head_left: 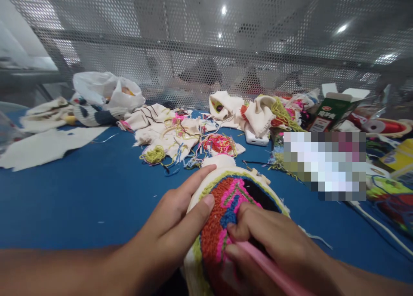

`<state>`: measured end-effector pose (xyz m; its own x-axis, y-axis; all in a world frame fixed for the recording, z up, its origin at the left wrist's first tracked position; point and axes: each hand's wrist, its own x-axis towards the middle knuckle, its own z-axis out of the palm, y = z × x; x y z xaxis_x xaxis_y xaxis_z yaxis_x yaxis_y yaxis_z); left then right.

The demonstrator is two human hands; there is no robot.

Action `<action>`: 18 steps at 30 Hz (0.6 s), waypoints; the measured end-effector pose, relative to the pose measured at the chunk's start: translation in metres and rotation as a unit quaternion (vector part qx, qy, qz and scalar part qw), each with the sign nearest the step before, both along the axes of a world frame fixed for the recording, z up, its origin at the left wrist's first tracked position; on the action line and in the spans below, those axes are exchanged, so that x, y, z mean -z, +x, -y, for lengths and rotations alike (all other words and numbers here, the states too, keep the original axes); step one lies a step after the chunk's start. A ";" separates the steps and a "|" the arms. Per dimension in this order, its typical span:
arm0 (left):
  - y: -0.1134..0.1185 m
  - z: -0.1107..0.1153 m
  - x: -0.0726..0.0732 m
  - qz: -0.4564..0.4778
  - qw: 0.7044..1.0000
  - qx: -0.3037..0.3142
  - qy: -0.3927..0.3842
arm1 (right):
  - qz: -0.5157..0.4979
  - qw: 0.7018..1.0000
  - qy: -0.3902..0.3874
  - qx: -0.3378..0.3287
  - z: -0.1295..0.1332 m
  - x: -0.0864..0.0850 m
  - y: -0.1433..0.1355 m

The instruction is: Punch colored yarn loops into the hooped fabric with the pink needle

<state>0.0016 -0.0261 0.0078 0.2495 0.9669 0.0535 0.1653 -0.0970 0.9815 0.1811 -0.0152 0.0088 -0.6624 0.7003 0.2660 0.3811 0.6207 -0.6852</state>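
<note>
My left hand (179, 220) is closed on the left edge of a round embroidery hoop (211, 233), its thumb lying over the front. Looped yarn fills the hoop's cloth: rust red, pink, blue and a black patch, with a yellow-green border. In my right hand (272, 227) is a thick pink handle, likely a punch needle (269, 266), pinched between thumb and fingers. Its tip is hidden behind my fingers, close to the pink and blue yarn. The hoop leans up toward me, and a wooden screw clamp (261, 175) shows at its top right.
Cloth scraps and yarn tangles (219, 144) spread across the back of the blue table (97, 201). A white plastic bag (108, 89) stands at back left. On the right are an open green box (335, 109), a white cable (383, 227) and more yarn. A perforated metal panel (145, 50) rises behind.
</note>
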 end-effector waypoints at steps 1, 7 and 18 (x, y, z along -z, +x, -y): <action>0.000 0.001 0.000 0.009 1.000 0.004 -0.008 | -0.017 0.999 -0.038 0.019 0.000 -0.001 0.000; 0.002 -0.002 -0.001 0.059 0.997 0.018 -0.054 | -0.251 0.892 -0.337 0.167 0.004 -0.010 0.006; 0.003 -0.002 0.000 0.067 0.996 0.013 -0.056 | -0.230 0.902 -0.323 0.170 0.008 -0.009 0.003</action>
